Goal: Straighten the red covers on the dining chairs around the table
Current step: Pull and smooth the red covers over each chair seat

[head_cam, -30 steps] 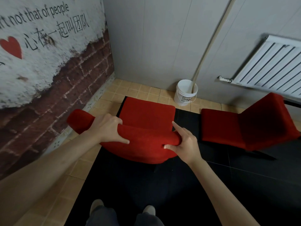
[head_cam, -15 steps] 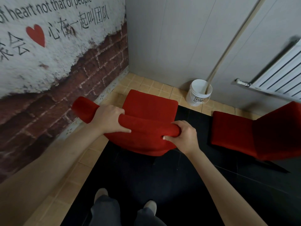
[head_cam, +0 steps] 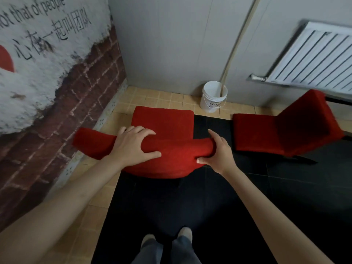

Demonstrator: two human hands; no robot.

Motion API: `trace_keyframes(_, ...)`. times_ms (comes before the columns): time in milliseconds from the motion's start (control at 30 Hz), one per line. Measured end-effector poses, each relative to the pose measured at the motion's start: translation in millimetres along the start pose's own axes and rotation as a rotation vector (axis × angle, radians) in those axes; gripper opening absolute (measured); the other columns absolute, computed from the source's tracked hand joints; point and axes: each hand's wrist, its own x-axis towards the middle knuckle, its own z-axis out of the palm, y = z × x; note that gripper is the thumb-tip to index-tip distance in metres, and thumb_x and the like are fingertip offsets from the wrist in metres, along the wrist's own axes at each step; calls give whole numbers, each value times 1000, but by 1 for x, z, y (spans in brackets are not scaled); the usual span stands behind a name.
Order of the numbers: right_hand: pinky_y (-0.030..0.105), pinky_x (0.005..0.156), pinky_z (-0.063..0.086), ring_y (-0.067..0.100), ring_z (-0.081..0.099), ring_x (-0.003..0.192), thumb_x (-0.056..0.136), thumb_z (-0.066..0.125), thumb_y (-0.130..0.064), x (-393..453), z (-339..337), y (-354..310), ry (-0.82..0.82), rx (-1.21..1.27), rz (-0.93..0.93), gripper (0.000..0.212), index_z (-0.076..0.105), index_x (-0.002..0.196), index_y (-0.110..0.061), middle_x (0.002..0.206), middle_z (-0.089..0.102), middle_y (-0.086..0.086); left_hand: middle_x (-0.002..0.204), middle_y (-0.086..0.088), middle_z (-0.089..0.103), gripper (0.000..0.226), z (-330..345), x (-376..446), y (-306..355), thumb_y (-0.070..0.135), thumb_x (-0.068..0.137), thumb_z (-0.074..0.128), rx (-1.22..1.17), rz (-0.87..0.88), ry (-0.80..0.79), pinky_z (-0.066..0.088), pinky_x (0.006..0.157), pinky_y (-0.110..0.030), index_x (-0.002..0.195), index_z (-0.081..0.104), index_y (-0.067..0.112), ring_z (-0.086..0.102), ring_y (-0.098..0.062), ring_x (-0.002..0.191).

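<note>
A: What could go wrong here?

B: My guess: both hands grip the top of the near chair's red cover, so an uneven tug could skew the fabric or tip the chair toward the person

A: How do the hands sit?

B: The left hand curls over the backrest top at 9 o'clock, fingers wrapped forward, thumb along the near face. The right hand pinches the cover's corner at 3 o'clock, thumb under, fingers curved around the end

A: And the other chair?

B: 1 more red-covered chair stands at 2 o'clock, untouched, near the white bucket
</note>
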Motion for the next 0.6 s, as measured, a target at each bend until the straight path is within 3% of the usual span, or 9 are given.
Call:
trace_keyframes(67,46,108,39,27,45,127,55,94,-21,-6,-8,9,19,-8,60,113,32,149,-23,140,43,10,125,11,57,81,-2,11,11,85,64,41,-43,55,-5,26,103,-35,126,56,34,51,-13,116)
trace_keyframes(233,41,105,42,26,46,127,58,92,-20,-16,-36,36,117,5,176,109,32,149,-21,142,43,11,115,14,60,74,1,54,53,80,69,34,-156,155,21,28,98,-33,121,59,34,51,-11,111)
trace_keyframes(433,40,105,42,23,46,126,64,90,-26,-6,-90,85,198,2,278,100,36,148,-24,143,43,7,110,12,62,50,23,121,121,66,81,54,-180,267,-13,28,95,-33,118,61,32,52,-13,108)
trace_keyframes(600,37,104,40,23,45,128,66,88,-30,19,-149,145,205,-21,335,95,38,147,-24,143,43,7,106,13,63,49,49,188,190,64,82,53,-195,293,-5,30,97,-35,118,61,31,54,-13,108)
